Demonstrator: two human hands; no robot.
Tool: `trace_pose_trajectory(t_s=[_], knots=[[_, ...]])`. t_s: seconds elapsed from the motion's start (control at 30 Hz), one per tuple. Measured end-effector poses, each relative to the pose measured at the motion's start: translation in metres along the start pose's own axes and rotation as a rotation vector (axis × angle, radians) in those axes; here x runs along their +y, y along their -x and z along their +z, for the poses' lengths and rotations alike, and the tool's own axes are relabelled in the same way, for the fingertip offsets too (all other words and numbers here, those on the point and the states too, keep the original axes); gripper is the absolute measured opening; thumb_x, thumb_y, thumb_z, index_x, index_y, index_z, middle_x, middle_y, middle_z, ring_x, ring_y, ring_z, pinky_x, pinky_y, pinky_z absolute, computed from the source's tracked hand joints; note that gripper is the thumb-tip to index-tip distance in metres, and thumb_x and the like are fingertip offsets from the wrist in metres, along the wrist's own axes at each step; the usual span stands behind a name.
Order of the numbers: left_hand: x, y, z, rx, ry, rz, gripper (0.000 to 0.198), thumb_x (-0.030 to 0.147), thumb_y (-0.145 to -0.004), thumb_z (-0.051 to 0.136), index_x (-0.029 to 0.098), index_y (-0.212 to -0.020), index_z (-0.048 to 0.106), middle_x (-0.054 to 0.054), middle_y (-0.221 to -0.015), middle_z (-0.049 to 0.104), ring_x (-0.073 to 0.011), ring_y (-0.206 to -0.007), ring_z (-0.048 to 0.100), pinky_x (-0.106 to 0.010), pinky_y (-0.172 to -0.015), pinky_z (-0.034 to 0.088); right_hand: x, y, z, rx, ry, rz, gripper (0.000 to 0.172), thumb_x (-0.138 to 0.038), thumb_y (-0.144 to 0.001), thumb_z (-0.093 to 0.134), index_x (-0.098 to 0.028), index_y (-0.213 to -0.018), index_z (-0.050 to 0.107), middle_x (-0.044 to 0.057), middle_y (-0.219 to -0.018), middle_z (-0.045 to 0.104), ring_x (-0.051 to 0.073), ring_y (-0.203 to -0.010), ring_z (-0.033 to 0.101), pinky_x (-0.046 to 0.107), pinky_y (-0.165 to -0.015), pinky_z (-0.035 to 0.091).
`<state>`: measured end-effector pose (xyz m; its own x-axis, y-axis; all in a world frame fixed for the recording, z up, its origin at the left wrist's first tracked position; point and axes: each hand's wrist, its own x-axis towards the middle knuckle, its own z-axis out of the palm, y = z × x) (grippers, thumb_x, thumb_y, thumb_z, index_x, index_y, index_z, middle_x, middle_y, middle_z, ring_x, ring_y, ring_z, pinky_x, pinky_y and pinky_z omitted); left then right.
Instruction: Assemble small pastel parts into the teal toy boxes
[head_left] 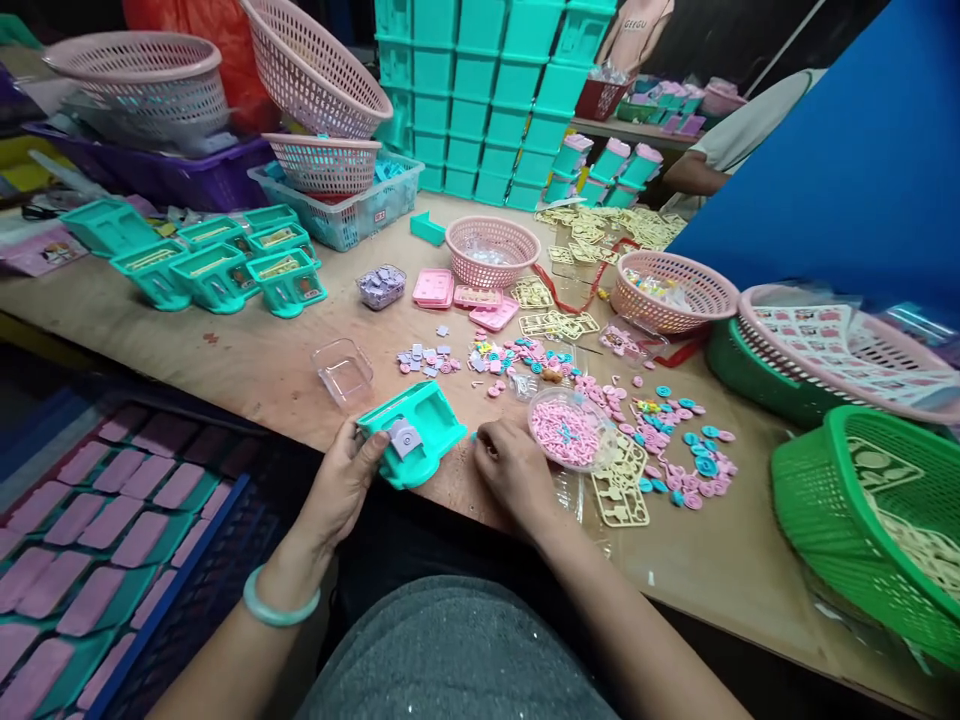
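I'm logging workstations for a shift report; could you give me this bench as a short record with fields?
Left hand: grips a teal case by its left end
On the case: a lavender piece, next to the left thumb
Right hand: curled on the table; whether it holds anything is hidden
Beside right hand: a round transparent dish of pink pieces
Just beyond left hand: a square transparent tray
Far left of table: a group of teal cases
Right edge: a green basket

"GEEGU" on pink shirt at back; small label on clear bin unreadable
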<state>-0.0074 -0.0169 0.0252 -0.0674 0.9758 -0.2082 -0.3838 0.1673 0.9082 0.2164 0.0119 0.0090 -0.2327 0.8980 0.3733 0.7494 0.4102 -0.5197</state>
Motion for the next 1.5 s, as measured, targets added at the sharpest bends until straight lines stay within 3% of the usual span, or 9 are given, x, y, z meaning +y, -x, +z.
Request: trace_pose_trajectory(t_s=[0.1, 0.2, 0.3, 0.67, 1.03, 1.27, 1.43, 1.5], knots=[[-0.001, 0.004, 0.008, 0.016, -0.042, 0.018, 0.054, 0.045, -0.076, 0.083, 0.019, -0.118, 0.062, -0.009, -0.119, 0.073, -0.0234, -0.11, 0.069, -0.031, -0.091, 0.055, -0.022, 0.003, -0.019, 0.121, -0.305, 0.054, 0.008, -0.023, -0.093, 0.058, -0.022, -0.087, 0.063, 0.003, -0.08, 0.066, 0.018, -0.074, 0.063, 0.03, -0.068, 0.051], [-0.002, 0.007, 0.016, 0.014, -0.069, 0.042, 0.054, 0.042, -0.072, 0.086, 0.017, -0.115, 0.064, -0.009, -0.114, 0.075, -0.0251, -0.106, 0.07, -0.033, -0.089, 0.057, -0.047, 0.007, -0.029, 0.075, -0.494, 0.059, 0.008, -0.024, -0.093, 0.061, -0.021, -0.087, 0.066, 0.002, -0.081, 0.068, 0.016, -0.075, 0.063, 0.029, -0.069, 0.052], [-0.002, 0.008, 0.021, 0.003, -0.083, 0.052, 0.053, 0.041, -0.072, 0.086, 0.017, -0.113, 0.064, -0.009, -0.111, 0.076, -0.0261, -0.102, 0.072, -0.034, -0.085, 0.059, -0.06, 0.01, -0.028, 0.069, -0.538, 0.066, 0.008, -0.022, -0.092, 0.062, -0.021, -0.085, 0.066, 0.001, -0.079, 0.067, 0.015, -0.073, 0.063, 0.029, -0.068, 0.052], [-0.004, 0.01, 0.025, -0.035, -0.135, 0.066, 0.055, 0.039, -0.073, 0.085, 0.018, -0.117, 0.059, -0.009, -0.113, 0.075, -0.0242, -0.1, 0.073, -0.031, -0.081, 0.06, -0.058, 0.015, -0.029, 0.08, -0.516, 0.128, 0.008, -0.023, -0.092, 0.063, -0.02, -0.086, 0.067, 0.0, -0.079, 0.069, 0.015, -0.072, 0.065, 0.027, -0.066, 0.053], [-0.005, 0.013, 0.028, -0.021, -0.242, 0.13, 0.063, 0.039, -0.071, 0.086, 0.019, -0.122, 0.056, -0.008, -0.112, 0.073, -0.0231, -0.101, 0.072, -0.03, -0.083, 0.058, -0.065, 0.018, -0.037, 0.133, -0.354, -0.02, 0.008, -0.015, -0.092, 0.061, -0.019, -0.087, 0.066, 0.002, -0.078, 0.068, 0.015, -0.071, 0.065, 0.026, -0.067, 0.051], [-0.008, 0.014, 0.026, -0.006, -0.404, 0.178, 0.066, 0.041, -0.07, 0.086, 0.02, -0.124, 0.055, -0.007, -0.109, 0.073, -0.0224, -0.094, 0.072, -0.03, -0.077, 0.059, -0.058, 0.02, -0.036, -0.036, -0.484, 0.12, 0.01, -0.017, -0.093, 0.059, -0.019, -0.086, 0.066, 0.001, -0.078, 0.069, 0.014, -0.068, 0.064, 0.025, -0.061, 0.049], [-0.01, 0.013, 0.027, 0.009, -0.408, 0.194, 0.067, 0.042, -0.07, 0.086, 0.019, -0.124, 0.054, -0.008, -0.111, 0.073, -0.0232, -0.096, 0.072, -0.031, -0.079, 0.059, -0.059, 0.026, -0.023, 0.189, -0.291, -0.061, 0.008, -0.012, -0.092, 0.059, -0.018, -0.088, 0.062, 0.003, -0.078, 0.065, 0.016, -0.073, 0.062, 0.029, -0.069, 0.049], [-0.01, 0.013, 0.027, 0.01, -0.385, 0.186, 0.065, 0.042, -0.07, 0.085, 0.019, -0.123, 0.055, -0.008, -0.11, 0.073, -0.0226, -0.094, 0.072, -0.031, -0.078, 0.059, -0.059, 0.027, -0.018, 0.22, -0.312, -0.058, 0.009, -0.011, -0.092, 0.059, -0.019, -0.089, 0.061, 0.003, -0.079, 0.065, 0.015, -0.073, 0.062, 0.028, -0.069, 0.049]])
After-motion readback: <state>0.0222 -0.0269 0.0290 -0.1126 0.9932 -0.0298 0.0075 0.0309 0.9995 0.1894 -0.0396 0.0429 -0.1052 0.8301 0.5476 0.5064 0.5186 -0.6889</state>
